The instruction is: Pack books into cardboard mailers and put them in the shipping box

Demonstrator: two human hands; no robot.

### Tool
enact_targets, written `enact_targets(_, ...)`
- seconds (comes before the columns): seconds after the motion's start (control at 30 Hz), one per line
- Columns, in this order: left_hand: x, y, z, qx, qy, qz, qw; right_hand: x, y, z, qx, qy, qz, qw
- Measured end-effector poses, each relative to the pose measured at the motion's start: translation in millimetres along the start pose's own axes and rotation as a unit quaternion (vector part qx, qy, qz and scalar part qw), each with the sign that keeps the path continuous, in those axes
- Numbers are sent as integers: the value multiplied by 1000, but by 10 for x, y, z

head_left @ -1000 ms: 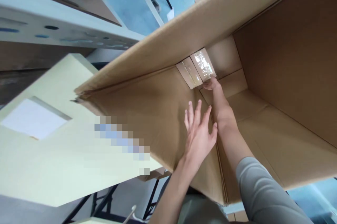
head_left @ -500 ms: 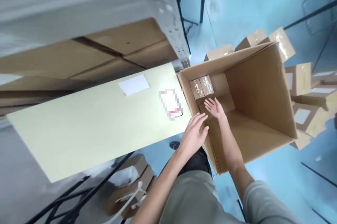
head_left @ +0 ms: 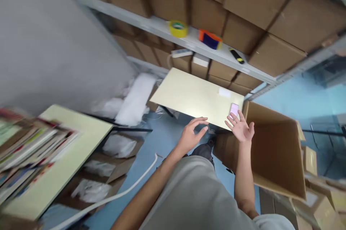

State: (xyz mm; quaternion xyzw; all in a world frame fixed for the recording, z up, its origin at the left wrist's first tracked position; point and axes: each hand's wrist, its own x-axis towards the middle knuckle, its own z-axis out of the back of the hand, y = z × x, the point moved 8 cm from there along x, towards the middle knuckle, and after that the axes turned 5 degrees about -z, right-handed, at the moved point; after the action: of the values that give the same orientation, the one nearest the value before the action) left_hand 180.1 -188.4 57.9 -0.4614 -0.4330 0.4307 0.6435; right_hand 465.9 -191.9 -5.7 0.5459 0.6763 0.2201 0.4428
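Books (head_left: 24,143): a blurred stack at my far left, lying on a pale side table (head_left: 54,172).
Bags (head_left: 89,190): white ones in open cartons under that side table; more white bags (head_left: 135,97) lie farther off by the grey wall.
Cable (head_left: 132,186): white, curving over the blue floor, left of my left arm.
Shelf (head_left: 162,26): above and beyond my hands, with a yellow tape roll (head_left: 177,28), an orange-and-blue thing (head_left: 210,39) and a black-and-yellow tool (head_left: 237,56) on it, and brown cartons above and below.
Left hand (head_left: 190,136): empty, fingers loosely curled, thumb apart from them, held in the air just before the near edge of the table (head_left: 189,95).
Phone (head_left: 234,109): on the table's near right corner, right of my left hand and at the fingertips of my right; I cannot tell whether they touch it.
Right hand (head_left: 241,129): empty, fingers spread wide, over the table's corner and the box's rim. My 2 hands are apart.
Box (head_left: 273,150): big, brown and open, just right of the table, with my right forearm along its left wall.
Small boxes (head_left: 310,159): at the far right, beyond the big box.
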Motion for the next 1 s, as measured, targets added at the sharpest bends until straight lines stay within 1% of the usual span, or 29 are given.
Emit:
enact_targets(0.07, -220, -52, 657, -12, -86, -4, 996, 92, -272, -651, -27, 81, -35, 996)
enact_targets(0.13, -489, -83, 1272, -24, -168, -9, 985, 190, -551, -1306, -51, 155, -70, 984)
enact_targets(0.23, -991, -59, 2108, -33, -292, -8, 956, 326, -968, -2248, -84, 244, -119, 959)
enact_targets(0.33, -1580, 61, 2822, -32, -404, 18, 914, 446, -1401, -3102, -126, 308, -164, 929)
enact_targets(0.43, -2214, 220, 3413, -39, -504, 52, 861, 528, -1864, -3870, -161, 366, -206, 893)
enact_targets(0.5, -2638, 316, 3747, -41, -565, 73, 821, 561, -2184, -4340, -172, 402, -231, 869)
enact_targets(0.6, -3225, 450, 4181, -30, -649, 101, 754, 575, -2698, -4993, -187, 440, -275, 834)
enact_targets(0.67, -3550, 553, 4443, -19, -697, 116, 707, 535, -3061, -5424, -200, 463, -311, 806)
enact_targets(0.73, -3805, 678, 4688, -7, -740, 132, 659, 426, -3437, -5863, -211, 494, -352, 767)
enact_targets(0.8, -3980, 824, 4913, 4, -772, 153, 617, 268, -3827, -6274, -225, 523, -394, 721)
enact_targets(0.87, -4076, 987, 5117, 12, -788, 184, 587, 119, -4231, -6612, -252, 533, -429, 684)
enact_targets(0.93, -4122, 1150, 5299, 23, -791, 224, 569, 15, -4638, -6859, -298, 527, -447, 659)
enact_targets(1.0, -4152, 1288, 5477, 46, -785, 265, 559, -36, -5012, -7037, -348, 508, -447, 649)
